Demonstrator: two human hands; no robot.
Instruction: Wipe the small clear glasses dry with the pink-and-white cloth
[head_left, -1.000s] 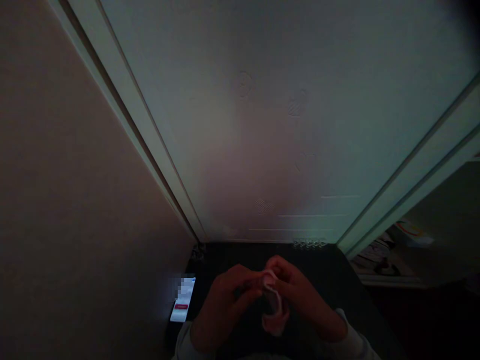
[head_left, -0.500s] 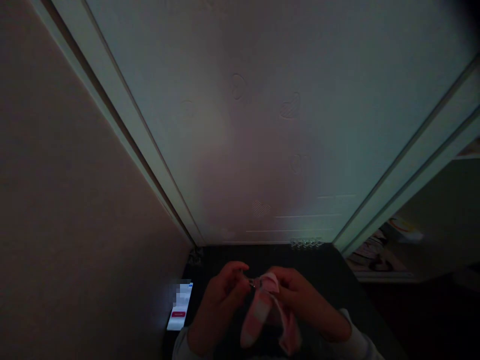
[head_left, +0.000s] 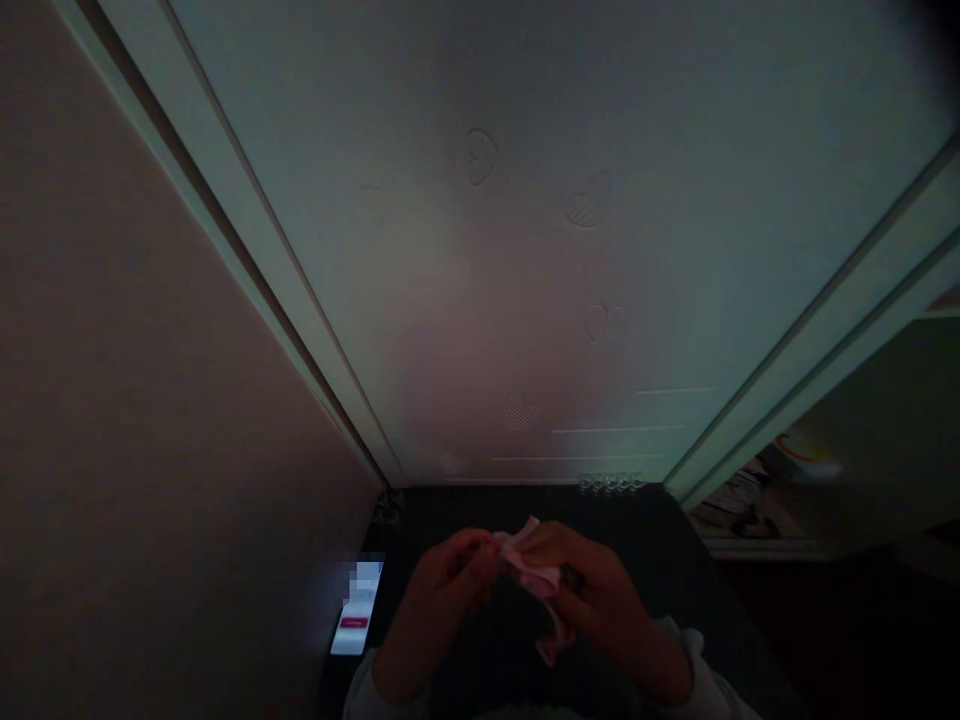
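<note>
A pink fabric ribbon is bunched between my two hands, low in the head view. My right hand is closed around it, with the thumb below and the fingers over the top. A loose tail of the ribbon hangs beneath. At the ribbon's left end, my left hand has its thumb and forefinger pinched together. Dim light hides the exact contact there. A small dark, shiny piece shows by the right fingers; I cannot make out what it is.
A lit phone lies to the left on the dark tabletop. Small clear objects stand in a row at its back edge. Behind rises a pale panel with embossed hearts. A brownish wall borders the left; a shelf with items sits right.
The ribbon's two hanging tails have been gathered up, and only one short tail shows now. The metal clip seen between the hands is no longer visible there. My right hand has turned over the fabric.
</note>
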